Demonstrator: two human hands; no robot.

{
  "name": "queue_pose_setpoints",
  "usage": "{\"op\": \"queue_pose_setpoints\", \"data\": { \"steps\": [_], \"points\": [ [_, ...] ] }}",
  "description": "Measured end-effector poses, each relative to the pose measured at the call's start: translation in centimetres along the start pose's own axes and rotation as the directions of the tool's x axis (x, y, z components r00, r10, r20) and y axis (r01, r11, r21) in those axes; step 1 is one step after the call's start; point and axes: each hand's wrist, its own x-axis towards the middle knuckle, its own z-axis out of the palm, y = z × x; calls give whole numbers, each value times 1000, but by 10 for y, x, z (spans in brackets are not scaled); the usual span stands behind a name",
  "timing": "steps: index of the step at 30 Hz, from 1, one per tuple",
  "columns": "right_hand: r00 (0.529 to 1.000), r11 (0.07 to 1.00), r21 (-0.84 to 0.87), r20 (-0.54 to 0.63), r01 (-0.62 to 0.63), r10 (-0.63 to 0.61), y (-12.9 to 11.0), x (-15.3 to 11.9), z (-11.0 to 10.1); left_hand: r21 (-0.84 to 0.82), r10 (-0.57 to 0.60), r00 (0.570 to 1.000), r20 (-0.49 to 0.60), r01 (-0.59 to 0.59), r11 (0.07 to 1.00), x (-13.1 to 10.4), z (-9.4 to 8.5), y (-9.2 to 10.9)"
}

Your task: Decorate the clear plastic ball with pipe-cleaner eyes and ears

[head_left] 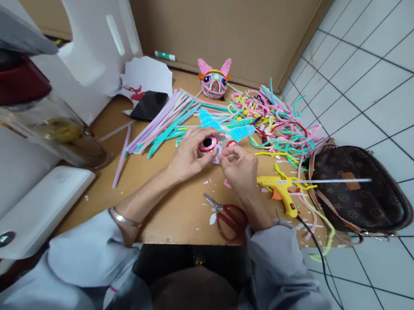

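Note:
Over the middle of the table, my left hand (189,154) holds a blue-eared animal head (222,138) made of pipe cleaners. Its fingers wrap the left side, around a large eye (208,144) with a red-and-pink rim and black pupil. My right hand (239,168) is closed in a pinch at the front of the head, by the other eye, partly covering it. A pale purple curl shows between the hands. Just below lie red-handled scissors (227,218) with open blades. To the right is a yellow hot glue gun (281,188) with a glue stick in its back.
A pink-eared animal head (214,83) stands at the back. Straight pipe cleaners (169,120) lie left, a tangled pile (279,118) right. A phone (149,105) rests by cut paper (149,75). A brown handbag (361,189), glass jug (52,121) and white power bank (39,212) flank the workspace.

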Motion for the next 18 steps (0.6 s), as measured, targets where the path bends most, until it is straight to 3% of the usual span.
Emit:
{"op": "queue_pose_setpoints", "data": {
  "steps": [6,18],
  "points": [
    [1000,1000,-23,6,7,-7,-4,1,-2,-7,-23,1000,0,23,1000,-1,0,0],
    [1000,996,-89,27,-1,3,-2,3,-5,-16,97,995,-8,-98,995,1,1,0]
  ]
}}
